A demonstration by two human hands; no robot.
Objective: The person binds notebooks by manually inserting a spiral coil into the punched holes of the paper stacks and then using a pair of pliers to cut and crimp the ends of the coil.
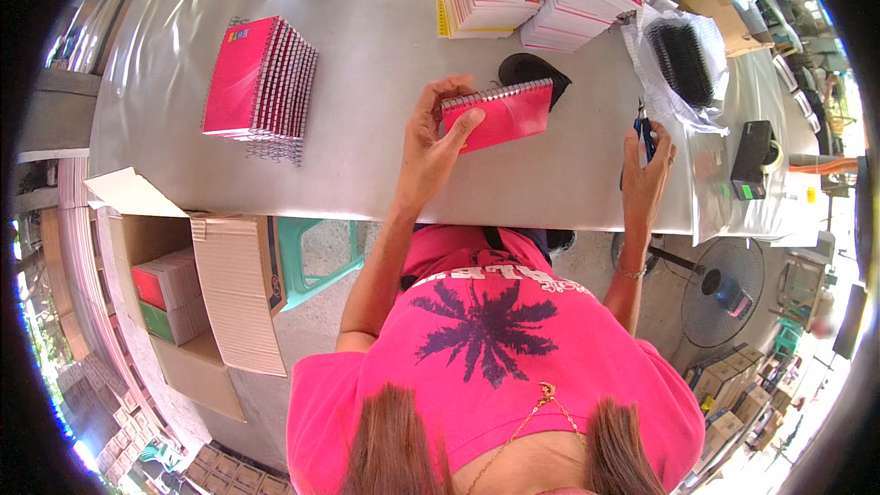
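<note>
My left hand is closed on a red spiral notebook, thumb across its cover and fingers behind. The notebook is tilted above the table, its wire spiral along the upper edge. Off to the right, my right hand is wrapped round pliers with dark blue handles; their narrow jaws point away from me. Just behind the notebook is a flat black piece, partly hidden by it. Beyond the pliers, many black spiral coils lie in a white plastic wrapper.
A stack of red spiral notebooks stands at the left of the grey table. Piles of unbound pads stand at the back. A black box-shaped object is at the right. An open carton and a fan flank me.
</note>
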